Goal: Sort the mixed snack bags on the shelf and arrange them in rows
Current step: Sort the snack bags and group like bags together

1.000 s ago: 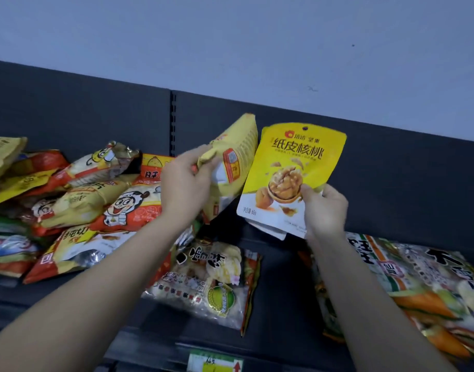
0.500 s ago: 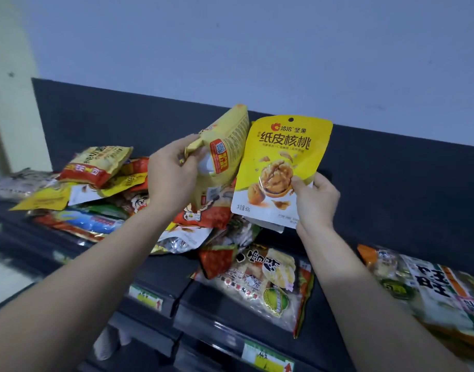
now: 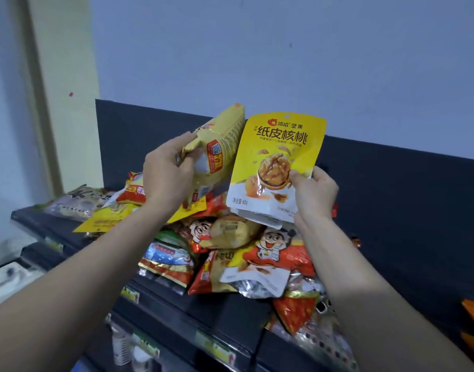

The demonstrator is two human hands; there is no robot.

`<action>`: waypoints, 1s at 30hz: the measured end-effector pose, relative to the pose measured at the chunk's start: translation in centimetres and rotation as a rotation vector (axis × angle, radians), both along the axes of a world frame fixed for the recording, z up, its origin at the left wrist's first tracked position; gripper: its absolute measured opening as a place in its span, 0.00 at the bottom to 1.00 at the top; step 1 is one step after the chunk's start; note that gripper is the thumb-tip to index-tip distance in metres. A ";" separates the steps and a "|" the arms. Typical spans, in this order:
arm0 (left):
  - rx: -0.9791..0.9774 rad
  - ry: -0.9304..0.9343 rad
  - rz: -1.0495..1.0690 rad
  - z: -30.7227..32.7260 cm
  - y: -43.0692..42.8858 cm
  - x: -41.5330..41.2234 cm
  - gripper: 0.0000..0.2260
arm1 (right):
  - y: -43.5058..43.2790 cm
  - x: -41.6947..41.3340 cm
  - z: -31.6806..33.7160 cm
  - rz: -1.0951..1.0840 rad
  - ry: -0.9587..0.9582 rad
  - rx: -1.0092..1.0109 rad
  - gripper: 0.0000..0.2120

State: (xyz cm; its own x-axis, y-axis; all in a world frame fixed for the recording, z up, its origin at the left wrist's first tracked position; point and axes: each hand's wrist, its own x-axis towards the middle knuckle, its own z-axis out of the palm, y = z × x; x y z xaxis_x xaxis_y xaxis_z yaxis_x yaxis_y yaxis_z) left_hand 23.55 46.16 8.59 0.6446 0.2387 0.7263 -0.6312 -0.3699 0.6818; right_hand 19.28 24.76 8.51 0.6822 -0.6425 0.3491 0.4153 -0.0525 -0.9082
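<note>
Since the earlier frame the view has swung to the left, so the end of the shelf point(image 3: 230, 310) and a pale wall corner have come in. The pile now sits under my hands and not beside them, and both bags are held as before.

My right hand point(image 3: 315, 194) pinches the walnut pouch point(image 3: 278, 157) at its lower right edge. The thumb lies flat on the front next to the printed walnut, and the other fingers are hidden behind. One more white edge shows under the pouch, so maybe a second pouch is behind it; I cannot tell. My left hand point(image 3: 166, 175) has its fingers curled around the lower part of a yellow bag point(image 3: 219, 151), which turns its back side to me.

Both bags stand with the long axis up. The yellow bag leans to the right until its upper edge meets the left edge of the pouch, which is in front. The pile point(image 3: 243, 253) of snack bags lies directly below both hands, against the dark back panel point(image 3: 391, 197).

I judge that the next move depends on this: a dark bare stretch seems to lie right of the pile, nearer to the right hand, so the pouch could go down there first.

On the pouch I read 洽洽 坚果, then in big letters 纸皮核桃, and low down 净含量 60g. The yellow bag carries a red label with a QR code, but its text is too small to read. Some bags in the pile show a cartoon boy point(image 3: 273, 251). The price tags point(image 3: 217, 347) on the shelf front are not readable.
</note>
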 end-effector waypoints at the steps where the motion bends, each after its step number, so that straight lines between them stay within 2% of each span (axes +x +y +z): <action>1: 0.003 -0.006 0.003 0.1 1.0 1.1 0.13 | 1.1 0.9 0.2 0.006 -0.001 0.006 0.11; 7: 0.049 -0.020 0.007 0.2 6.0 6.6 0.13 | 6.1 6.6 0.2 -0.034 0.045 -0.002 0.12; 13: 0.376 -0.099 0.084 -2.3 8.1 10.6 0.15 | 8.7 11.1 -0.7 -0.198 0.021 -0.001 0.08; 19: 0.534 -0.188 0.067 -6.0 6.1 13.5 0.16 | 8.3 12.9 0.1 -0.334 -0.089 -0.128 0.20; 23: 0.747 -0.245 0.045 -7.4 4.3 14.4 0.16 | 7.6 13.5 0.8 -0.341 -0.193 -0.203 0.14; 25: 0.917 -0.129 -0.090 -7.6 3.5 14.2 0.23 | 7.5 13.6 1.7 -0.324 -0.249 -0.229 0.15; 27: 0.999 0.046 -0.201 -8.0 3.1 14.3 0.32 | 7.6 13.9 2.6 -0.289 -0.297 -0.230 0.15; 28: 0.969 0.094 -0.243 -8.0 3.1 14.3 0.32 | 7.7 14.1 2.9 -0.260 -0.311 -0.218 0.15; 30: 0.757 0.126 -0.331 -7.7 3.3 14.5 0.23 | 7.9 14.6 3.3 -0.195 -0.318 -0.177 0.15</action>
